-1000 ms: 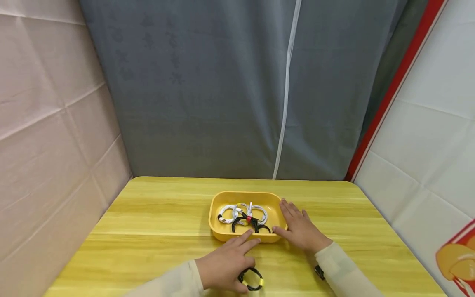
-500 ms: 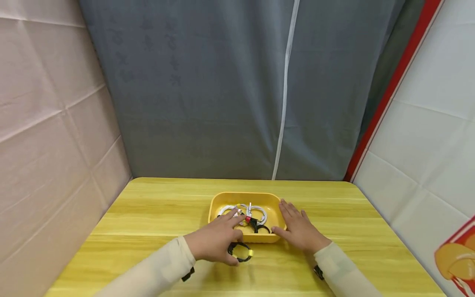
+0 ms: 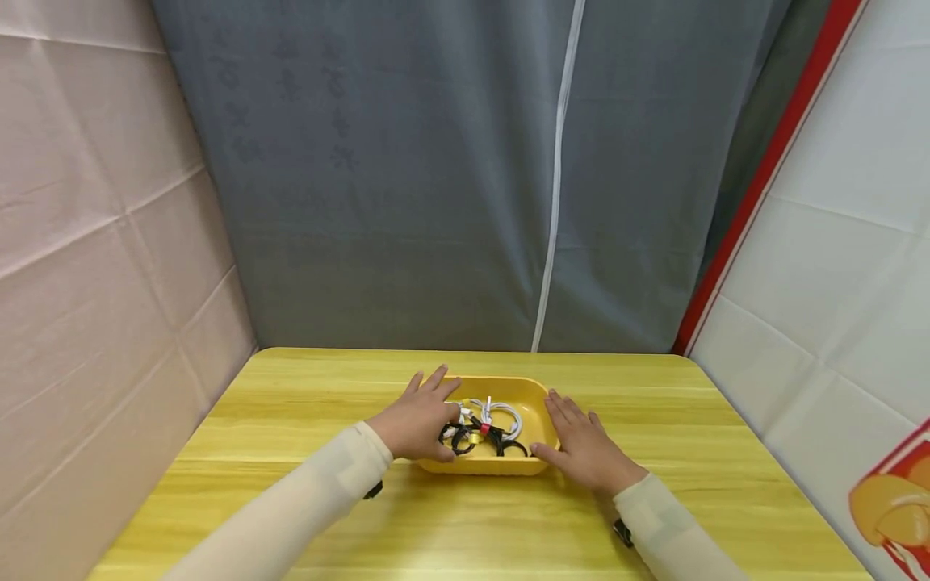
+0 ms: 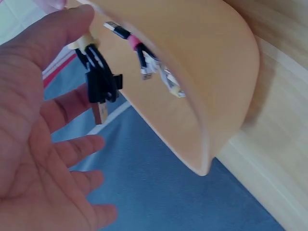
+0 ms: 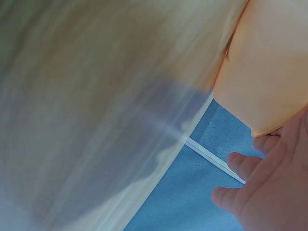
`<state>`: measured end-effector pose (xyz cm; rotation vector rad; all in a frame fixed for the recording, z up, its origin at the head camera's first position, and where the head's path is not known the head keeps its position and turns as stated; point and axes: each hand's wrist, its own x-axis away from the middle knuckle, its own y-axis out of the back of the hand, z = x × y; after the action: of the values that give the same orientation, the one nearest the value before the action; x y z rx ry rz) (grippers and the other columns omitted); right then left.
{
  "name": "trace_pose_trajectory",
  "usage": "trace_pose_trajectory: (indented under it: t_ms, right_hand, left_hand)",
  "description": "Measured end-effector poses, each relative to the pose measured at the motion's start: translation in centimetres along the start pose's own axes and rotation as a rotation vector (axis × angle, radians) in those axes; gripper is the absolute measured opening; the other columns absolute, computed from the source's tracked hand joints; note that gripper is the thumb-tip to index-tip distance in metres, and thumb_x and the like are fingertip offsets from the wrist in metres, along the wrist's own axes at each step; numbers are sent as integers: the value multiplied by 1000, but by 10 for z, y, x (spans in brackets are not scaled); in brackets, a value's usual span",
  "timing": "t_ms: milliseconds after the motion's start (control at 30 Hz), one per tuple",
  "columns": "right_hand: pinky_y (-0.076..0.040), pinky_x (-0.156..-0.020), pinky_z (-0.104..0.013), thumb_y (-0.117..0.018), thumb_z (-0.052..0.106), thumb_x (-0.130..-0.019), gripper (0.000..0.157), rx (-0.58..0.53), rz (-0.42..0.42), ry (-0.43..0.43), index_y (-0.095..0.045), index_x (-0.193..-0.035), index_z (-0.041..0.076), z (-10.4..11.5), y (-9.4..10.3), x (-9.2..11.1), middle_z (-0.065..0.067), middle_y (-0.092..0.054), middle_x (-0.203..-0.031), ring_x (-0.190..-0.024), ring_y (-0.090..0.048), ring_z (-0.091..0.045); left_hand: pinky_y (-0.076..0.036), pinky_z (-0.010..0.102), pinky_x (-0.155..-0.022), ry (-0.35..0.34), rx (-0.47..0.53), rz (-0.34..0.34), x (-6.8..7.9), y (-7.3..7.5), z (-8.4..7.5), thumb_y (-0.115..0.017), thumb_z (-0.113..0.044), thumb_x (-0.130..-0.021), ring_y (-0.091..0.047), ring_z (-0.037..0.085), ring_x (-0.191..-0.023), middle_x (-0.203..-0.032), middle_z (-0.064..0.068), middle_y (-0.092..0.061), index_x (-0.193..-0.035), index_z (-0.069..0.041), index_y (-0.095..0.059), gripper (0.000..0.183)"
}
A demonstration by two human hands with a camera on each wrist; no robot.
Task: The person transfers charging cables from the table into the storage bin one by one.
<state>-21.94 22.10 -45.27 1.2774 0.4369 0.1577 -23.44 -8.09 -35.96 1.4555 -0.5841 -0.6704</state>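
Over the left end of the yellow tray (image 3: pixel 501 466), my left hand (image 3: pixel 416 421) pinches a coiled black cable (image 4: pixel 100 74) between thumb and index finger. Its other fingers spread out loosely. A metal plug end of that cable points down in the left wrist view. Inside the tray lie coiled white cables (image 3: pixel 517 423) and a black cable with a red tie (image 3: pixel 485 428). My right hand (image 3: pixel 590 453) rests against the tray's right side with its fingers extended, the thumb near the front right corner.
The tray stands on a yellow wood-grain table (image 3: pixel 320 403). A grey curtain (image 3: pixel 407 202) hangs behind the table. White panels (image 3: pixel 835 266) rise at the right, and a pale cloth wall (image 3: pixel 109 242) at the left.
My left hand has carried the black cable from the table in front of the tray, forward and left, to over the tray's left end. The right hand stays at the tray's side.
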Motion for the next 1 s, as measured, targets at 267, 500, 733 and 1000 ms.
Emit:
trace_pose_trajectory:
  t_ms: [267, 500, 733, 1000]
  right_hand:
    - [-18, -100, -65, -46, 57, -89, 82, -6, 2, 1, -22, -146, 4, 0, 0, 0, -9, -16, -152, -136, -21, -33]
    - [-18, -101, -64, -45, 58, -89, 83, -1, 5, -6, -22, -147, 5, -1, 0, 0, -7, -15, -153, -136, -21, -32]
    - [-19, -101, -63, -43, 61, -88, 84, -4, 5, -4, -21, -147, 5, -2, -1, -1, -7, -16, -152, -136, -22, -33]
    - [-18, -102, -63, -45, 58, -88, 83, -24, 22, -13, -20, -147, 5, 1, 2, 0, -7, -14, -153, -137, -19, -32]
  left_hand:
    - [-4, 67, -101, 64, 4, -16, -11, -10, 11, -73, -55, -67, -7, 40, -137, -146, 10, -32, -89, -25, -68, 38]
    - [-1, 66, -102, 127, 20, 70, -20, -14, 20, -74, -55, -66, -4, 40, -137, -146, 11, -31, -77, -28, -64, 31]
    - [-4, 64, -103, 177, 16, 194, -31, -8, 16, -75, -54, -65, -4, 41, -137, -146, 11, -31, -68, -30, -61, 28]
    - [-4, 63, -104, 195, 11, 288, -40, -9, 15, -77, -55, -63, -4, 39, -138, -143, 6, -38, -65, -30, -62, 29]
